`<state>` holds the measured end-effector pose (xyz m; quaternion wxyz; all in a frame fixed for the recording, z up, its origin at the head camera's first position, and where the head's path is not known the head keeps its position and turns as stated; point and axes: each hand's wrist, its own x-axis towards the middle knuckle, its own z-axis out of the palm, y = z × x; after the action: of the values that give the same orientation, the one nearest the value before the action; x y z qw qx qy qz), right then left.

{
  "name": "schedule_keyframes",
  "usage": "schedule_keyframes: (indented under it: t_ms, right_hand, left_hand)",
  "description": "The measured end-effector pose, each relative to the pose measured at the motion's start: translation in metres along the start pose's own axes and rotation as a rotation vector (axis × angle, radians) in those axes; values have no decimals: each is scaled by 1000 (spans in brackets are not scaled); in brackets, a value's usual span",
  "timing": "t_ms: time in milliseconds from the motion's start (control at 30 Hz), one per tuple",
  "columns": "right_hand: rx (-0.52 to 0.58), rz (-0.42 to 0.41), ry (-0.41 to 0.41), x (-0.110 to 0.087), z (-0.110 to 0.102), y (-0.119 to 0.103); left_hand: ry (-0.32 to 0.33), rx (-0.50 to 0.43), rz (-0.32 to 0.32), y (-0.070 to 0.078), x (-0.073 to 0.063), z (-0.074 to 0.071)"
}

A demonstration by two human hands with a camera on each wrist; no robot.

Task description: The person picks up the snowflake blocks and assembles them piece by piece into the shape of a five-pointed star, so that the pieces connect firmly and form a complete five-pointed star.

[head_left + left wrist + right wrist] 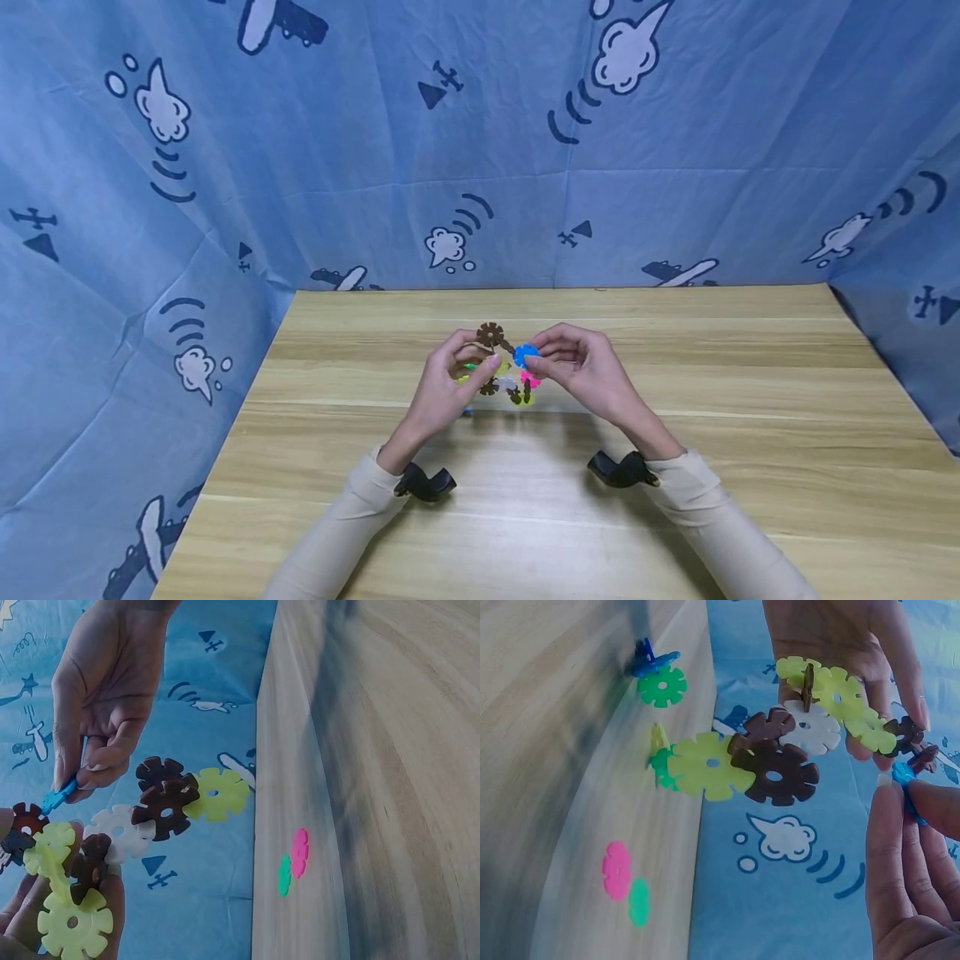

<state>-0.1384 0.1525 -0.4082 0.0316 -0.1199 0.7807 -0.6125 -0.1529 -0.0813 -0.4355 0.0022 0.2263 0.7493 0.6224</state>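
Right hand (pixel 588 371) pinches blue flower-notched plastic disc (pixel 906 787) between thumb and fingers, close beside brown discs of linked chain; whether slotted in, cannot tell. Left hand (pixel 446 379) grips that linked chain (pixel 821 736) of brown, yellow and white notched plastic discs, held up over pale wood-grain table (pixel 540 533). On tabletop, side by side: pink plastic disc (pixel 616 871), green plastic disc (pixel 639 902). Behind table: blue printed cloth (pixel 510 133).

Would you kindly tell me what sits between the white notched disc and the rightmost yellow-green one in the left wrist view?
In the left wrist view, two brown notched discs lie between the white disc and the rightmost yellow-green disc.
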Motion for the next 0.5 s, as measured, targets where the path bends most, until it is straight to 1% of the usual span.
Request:
schedule_keyframes:
  t_ms: [200,267,500]
  right_hand:
    - [42,-8,-2,-1,1,0]
    - [42,-18,3,-2,2,0]
    - [31,-63,31,-4,8,-2]
  left_hand:
    - [1,-9,0,-1,-2,0]
    - [4,2,11,-2,-2,1]
    - [0,9,79,-4,-3,2]
